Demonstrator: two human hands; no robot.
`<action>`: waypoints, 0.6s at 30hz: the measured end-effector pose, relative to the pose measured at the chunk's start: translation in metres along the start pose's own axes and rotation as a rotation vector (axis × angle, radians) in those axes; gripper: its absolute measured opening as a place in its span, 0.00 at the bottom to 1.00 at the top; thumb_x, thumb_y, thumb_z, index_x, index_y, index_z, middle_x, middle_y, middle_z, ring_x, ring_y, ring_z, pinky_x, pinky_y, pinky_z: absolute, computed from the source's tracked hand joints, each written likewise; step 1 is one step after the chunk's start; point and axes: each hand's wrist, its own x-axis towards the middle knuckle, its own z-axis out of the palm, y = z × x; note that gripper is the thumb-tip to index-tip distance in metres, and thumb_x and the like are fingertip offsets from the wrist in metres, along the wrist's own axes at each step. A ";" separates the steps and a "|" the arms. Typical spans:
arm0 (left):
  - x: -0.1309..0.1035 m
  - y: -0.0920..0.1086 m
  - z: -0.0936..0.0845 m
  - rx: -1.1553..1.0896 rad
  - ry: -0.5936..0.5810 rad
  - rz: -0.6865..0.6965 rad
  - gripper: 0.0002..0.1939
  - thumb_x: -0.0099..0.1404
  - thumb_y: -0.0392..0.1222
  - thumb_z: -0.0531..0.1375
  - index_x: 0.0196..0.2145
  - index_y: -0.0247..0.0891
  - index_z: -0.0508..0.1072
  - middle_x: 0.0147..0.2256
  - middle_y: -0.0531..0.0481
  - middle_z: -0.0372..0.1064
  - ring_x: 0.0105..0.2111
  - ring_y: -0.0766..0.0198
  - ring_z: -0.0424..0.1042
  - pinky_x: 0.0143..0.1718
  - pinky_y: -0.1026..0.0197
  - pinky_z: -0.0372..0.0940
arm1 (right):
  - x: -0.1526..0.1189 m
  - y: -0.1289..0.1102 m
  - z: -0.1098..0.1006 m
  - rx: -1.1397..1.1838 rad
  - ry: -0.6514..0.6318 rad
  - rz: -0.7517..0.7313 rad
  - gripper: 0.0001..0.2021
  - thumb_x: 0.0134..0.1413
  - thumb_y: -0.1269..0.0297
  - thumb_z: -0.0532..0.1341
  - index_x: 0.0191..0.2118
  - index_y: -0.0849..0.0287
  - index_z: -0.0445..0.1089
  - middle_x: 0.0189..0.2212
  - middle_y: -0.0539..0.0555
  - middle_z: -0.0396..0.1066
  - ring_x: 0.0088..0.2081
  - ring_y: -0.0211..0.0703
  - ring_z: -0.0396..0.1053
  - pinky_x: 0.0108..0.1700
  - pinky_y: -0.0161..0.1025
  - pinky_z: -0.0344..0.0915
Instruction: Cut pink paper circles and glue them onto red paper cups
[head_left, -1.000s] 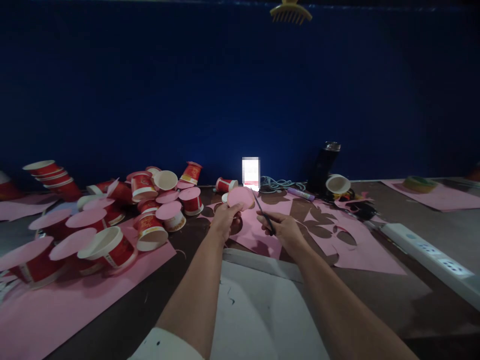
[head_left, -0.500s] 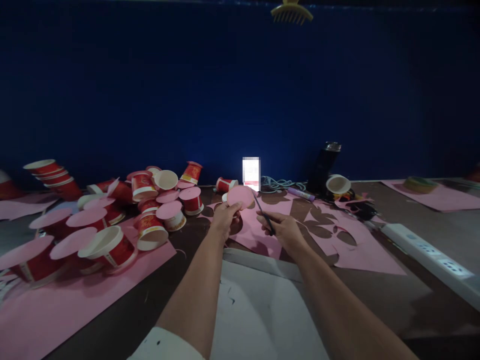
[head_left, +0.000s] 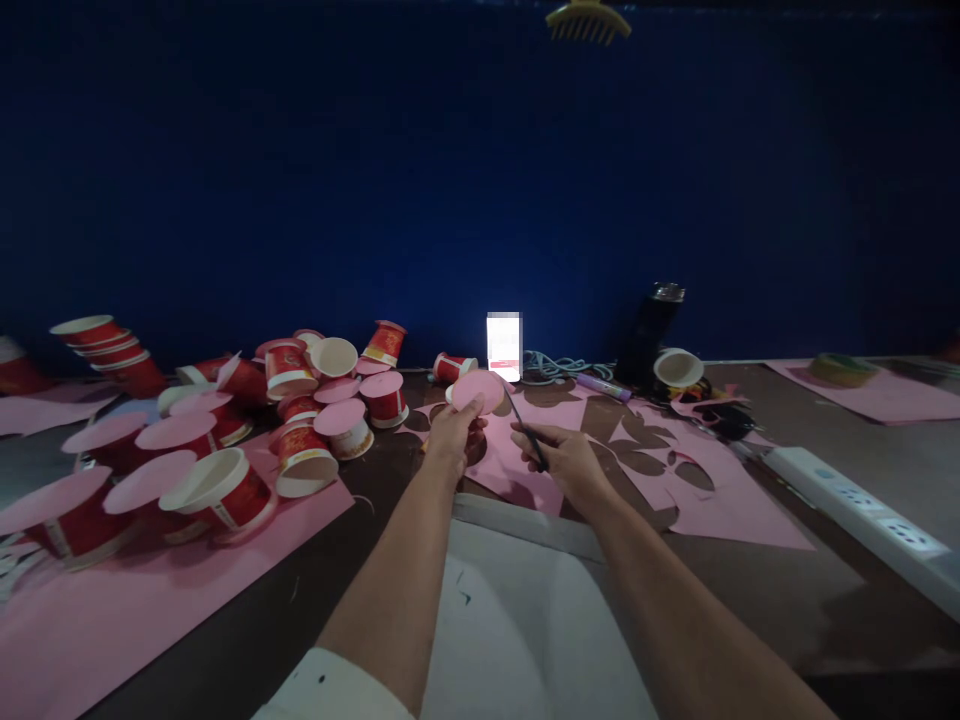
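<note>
My left hand (head_left: 452, 440) is closed on a round pink paper disc (head_left: 475, 391), thumb on its upper face. In my right hand (head_left: 564, 458) is a pair of dark scissors (head_left: 534, 440), its blades pointing up and left at the disc's right edge. Whether the blades are apart cannot be made out. Below both hands lies a pink paper sheet (head_left: 525, 480) with round pieces cut out of it. Several red paper cups (head_left: 300, 455) are gathered to the left, many with pink discs over one end.
A lit phone (head_left: 504, 350) stands against the blue wall, with coiled cable (head_left: 555, 367) and a purple marker (head_left: 604, 388) beside it. A dark bottle (head_left: 651, 335) leans farther right. A white power strip (head_left: 855, 510) lies at right, and a tape roll (head_left: 844, 370) behind it.
My left hand and the disc have shifted very slightly, the disc tilting a little. The scissors stay at its right edge. The whole view has drifted a few pixels.
</note>
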 end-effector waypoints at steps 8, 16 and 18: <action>-0.002 -0.006 0.004 0.033 0.002 -0.059 0.18 0.43 0.45 0.70 0.30 0.30 0.75 0.26 0.47 0.72 0.20 0.75 0.65 0.19 0.73 0.58 | 0.000 0.004 0.002 0.011 -0.022 0.014 0.26 0.35 0.54 0.71 0.43 0.64 0.76 0.20 0.51 0.69 0.23 0.34 0.63 0.26 0.34 0.63; 0.002 -0.011 0.002 0.114 -0.051 -0.077 0.18 0.44 0.49 0.69 0.28 0.31 0.76 0.26 0.45 0.73 0.18 0.74 0.65 0.18 0.71 0.57 | 0.000 0.001 0.002 0.003 0.001 -0.012 0.27 0.34 0.52 0.71 0.42 0.63 0.76 0.21 0.51 0.69 0.23 0.35 0.64 0.26 0.34 0.63; 0.002 -0.011 0.002 0.111 -0.053 -0.068 0.18 0.44 0.48 0.69 0.29 0.31 0.76 0.27 0.45 0.73 0.19 0.74 0.65 0.19 0.71 0.58 | 0.000 0.001 0.002 0.004 0.001 -0.017 0.27 0.34 0.52 0.70 0.42 0.63 0.76 0.21 0.51 0.69 0.23 0.35 0.64 0.26 0.34 0.62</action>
